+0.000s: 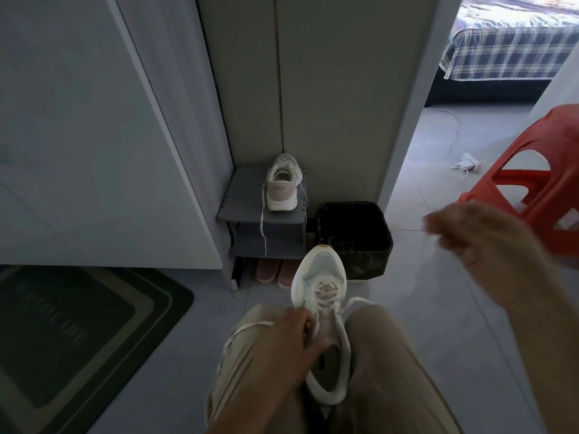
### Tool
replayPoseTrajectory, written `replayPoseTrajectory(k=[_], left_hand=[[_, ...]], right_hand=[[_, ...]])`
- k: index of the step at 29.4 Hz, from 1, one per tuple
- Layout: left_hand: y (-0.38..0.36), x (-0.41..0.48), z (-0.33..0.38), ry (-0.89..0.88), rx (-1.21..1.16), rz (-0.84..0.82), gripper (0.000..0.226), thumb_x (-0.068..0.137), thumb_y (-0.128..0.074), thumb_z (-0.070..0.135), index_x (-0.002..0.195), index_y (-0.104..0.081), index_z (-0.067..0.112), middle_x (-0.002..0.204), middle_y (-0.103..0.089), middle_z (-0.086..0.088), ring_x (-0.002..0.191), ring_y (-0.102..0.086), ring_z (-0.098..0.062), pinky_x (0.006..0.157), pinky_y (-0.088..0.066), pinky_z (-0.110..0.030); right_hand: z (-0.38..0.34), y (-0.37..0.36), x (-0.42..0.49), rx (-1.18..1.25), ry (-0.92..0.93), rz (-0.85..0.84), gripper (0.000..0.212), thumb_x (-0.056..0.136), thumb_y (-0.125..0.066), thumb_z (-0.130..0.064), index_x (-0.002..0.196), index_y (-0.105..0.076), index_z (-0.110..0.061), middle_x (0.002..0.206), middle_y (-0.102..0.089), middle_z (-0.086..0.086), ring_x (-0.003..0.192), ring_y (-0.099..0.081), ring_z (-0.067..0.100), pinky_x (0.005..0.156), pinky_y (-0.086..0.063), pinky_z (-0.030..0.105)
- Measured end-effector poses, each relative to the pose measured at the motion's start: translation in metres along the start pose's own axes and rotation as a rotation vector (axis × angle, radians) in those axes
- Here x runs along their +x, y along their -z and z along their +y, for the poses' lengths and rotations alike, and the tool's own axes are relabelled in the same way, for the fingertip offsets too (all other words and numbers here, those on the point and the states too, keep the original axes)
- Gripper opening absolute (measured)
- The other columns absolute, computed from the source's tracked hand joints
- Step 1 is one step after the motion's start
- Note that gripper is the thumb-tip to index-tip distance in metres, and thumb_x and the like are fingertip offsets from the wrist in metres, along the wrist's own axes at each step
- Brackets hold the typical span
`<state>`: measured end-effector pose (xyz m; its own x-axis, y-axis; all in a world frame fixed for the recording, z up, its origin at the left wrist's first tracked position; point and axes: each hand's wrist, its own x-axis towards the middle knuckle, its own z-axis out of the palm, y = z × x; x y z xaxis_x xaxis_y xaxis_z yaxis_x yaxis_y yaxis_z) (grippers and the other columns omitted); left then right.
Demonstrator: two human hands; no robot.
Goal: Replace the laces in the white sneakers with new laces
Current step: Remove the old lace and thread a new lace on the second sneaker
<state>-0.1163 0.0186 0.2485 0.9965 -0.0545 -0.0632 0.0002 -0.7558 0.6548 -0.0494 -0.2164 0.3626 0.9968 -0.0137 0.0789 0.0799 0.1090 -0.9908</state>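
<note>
Your sneaker [319,270] lies between your knees [376,327], toe pointing away. Your left hand [282,343], the nearer, grips its eyelet edge. The lace [357,300] runs right toward your raised right hand [479,236], whose fingers are too blurred to tell.

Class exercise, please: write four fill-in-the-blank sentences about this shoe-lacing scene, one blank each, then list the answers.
1. The left hand grips a ____ sneaker between the person's knees.
2. The other sneaker stands on the grey rack with its ____ towards the camera.
3. The slippers under the rack are ____.
4. The blurred right hand is raised near the ____ plastic stool.
Answers: white, heel, pink, red.
</note>
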Motion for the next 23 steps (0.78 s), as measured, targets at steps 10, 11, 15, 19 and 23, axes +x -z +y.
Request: replayPoseTrajectory(k=[10,11,15,19,23], left_hand=[[0.001,0.005,-0.021,0.291,-0.567,-0.046,0.015,0.088,-0.059,0.008,0.087,-0.069,0.018,0.07,-0.068,0.006,0.055,-0.06,-0.002,0.058,-0.047,-0.012],[0.002,0.005,-0.021,0.299,-0.599,-0.055,0.016,0.088,-0.059,0.007,0.086,-0.069,0.019,0.071,-0.068,0.006,0.055,-0.06,-0.003,0.058,-0.048,-0.012],[0.004,0.005,-0.022,0.33,-0.689,-0.062,0.018,0.087,-0.06,0.005,0.083,-0.069,0.019,0.072,-0.068,0.005,0.053,-0.059,-0.003,0.058,-0.048,-0.013],[0.003,0.006,-0.024,0.332,-0.728,-0.096,0.015,0.088,-0.058,0.003,0.094,-0.068,0.012,0.073,-0.067,0.006,0.053,-0.059,-0.001,0.057,-0.047,-0.012],[0.001,0.006,-0.027,0.314,-0.707,-0.118,0.02,0.089,-0.057,0.004,0.104,-0.068,0.011,0.09,-0.071,0.0,0.07,-0.064,-0.009,0.067,-0.052,-0.018]], right_hand=[[0.112,-0.081,-0.043,-0.899,-0.161,-0.383,0.006,0.084,-0.064,-0.029,0.085,-0.063,-0.035,0.084,-0.067,-0.014,0.076,-0.061,0.0,0.074,-0.05,0.015],[0.112,-0.084,-0.044,-0.962,-0.127,-0.364,0.005,0.085,-0.062,-0.033,0.09,-0.064,-0.035,0.091,-0.065,-0.016,0.079,-0.058,-0.002,0.073,-0.045,0.01],[0.121,-0.09,-0.044,-1.079,-0.013,-0.313,0.013,0.087,-0.059,-0.035,0.094,-0.066,-0.027,0.097,-0.057,-0.013,0.074,-0.049,-0.003,0.059,-0.037,0.004],[0.133,-0.091,-0.039,-1.074,-0.005,-0.327,0.013,0.086,-0.061,-0.033,0.094,-0.068,-0.028,0.095,-0.059,-0.012,0.078,-0.05,0.0,0.066,-0.038,0.008],[0.128,-0.091,-0.035,-1.119,0.032,-0.408,0.018,0.088,-0.058,-0.032,0.102,-0.068,-0.028,0.1,-0.056,-0.013,0.084,-0.043,-0.002,0.062,-0.033,0.004]])
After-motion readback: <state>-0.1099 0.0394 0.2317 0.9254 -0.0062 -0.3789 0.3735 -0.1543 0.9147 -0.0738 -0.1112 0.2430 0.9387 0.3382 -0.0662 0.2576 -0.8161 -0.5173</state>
